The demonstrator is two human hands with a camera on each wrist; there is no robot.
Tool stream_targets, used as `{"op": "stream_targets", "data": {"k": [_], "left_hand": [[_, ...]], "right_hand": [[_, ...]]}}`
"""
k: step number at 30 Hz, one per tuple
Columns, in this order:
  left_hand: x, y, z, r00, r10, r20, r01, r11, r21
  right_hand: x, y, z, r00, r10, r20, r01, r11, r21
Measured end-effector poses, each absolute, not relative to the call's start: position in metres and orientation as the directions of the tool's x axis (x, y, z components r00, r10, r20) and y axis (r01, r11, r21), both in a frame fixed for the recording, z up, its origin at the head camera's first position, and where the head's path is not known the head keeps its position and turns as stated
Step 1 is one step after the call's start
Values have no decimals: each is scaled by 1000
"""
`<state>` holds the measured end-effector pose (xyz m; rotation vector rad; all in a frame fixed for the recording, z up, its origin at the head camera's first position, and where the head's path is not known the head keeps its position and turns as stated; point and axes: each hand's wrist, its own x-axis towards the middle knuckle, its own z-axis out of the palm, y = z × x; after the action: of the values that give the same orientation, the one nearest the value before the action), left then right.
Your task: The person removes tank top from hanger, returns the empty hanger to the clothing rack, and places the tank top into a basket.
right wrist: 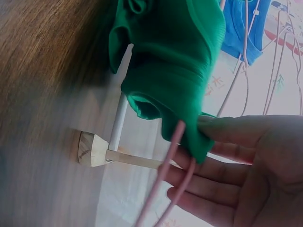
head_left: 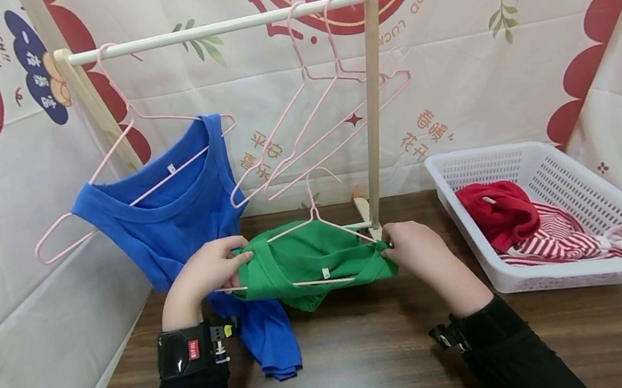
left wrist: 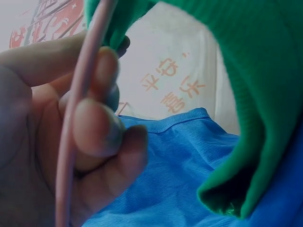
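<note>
Both hands hold a green tank top (head_left: 273, 266) above the table, with a pink wire hanger (head_left: 313, 207) inside its neckline and the hook pointing up. My left hand (head_left: 205, 273) pinches the shoulder on the left; in the left wrist view the hanger wire (left wrist: 69, 123) runs across its curled fingers. At the opposite shoulder, my right hand (head_left: 418, 248) pinches the green fabric (right wrist: 170, 80) between thumb and fingers, where the hanger's end (right wrist: 165, 163) sticks out. Behind my left hand a blue tank top (head_left: 169, 215) hangs from another pink hanger (head_left: 101, 165).
A rack with a white rail (head_left: 214, 31) and wooden posts (head_left: 375, 104) stands at the back. Two pink hangers (head_left: 300, 122) without clothes hang near its right end. On the right, a white plastic basket (head_left: 580, 180) holds a red garment (head_left: 497, 213) and a red-striped garment (head_left: 564, 233).
</note>
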<state>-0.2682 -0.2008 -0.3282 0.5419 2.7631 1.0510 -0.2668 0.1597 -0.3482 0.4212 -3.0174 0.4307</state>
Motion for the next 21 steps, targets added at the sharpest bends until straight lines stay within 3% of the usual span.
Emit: {"op": "stream_targets", "data": {"k": [7,21], "left_hand": [[-264,-199,-324,-912,411,1,307,680,666],[-252,-200,-311,-895,438,83,378,648,661]], "right_hand": [[-268,163,-349,-954,-301,17,-295,920,-259],[-260,171,-334,-948,-302,95,-317,892,-322]]}}
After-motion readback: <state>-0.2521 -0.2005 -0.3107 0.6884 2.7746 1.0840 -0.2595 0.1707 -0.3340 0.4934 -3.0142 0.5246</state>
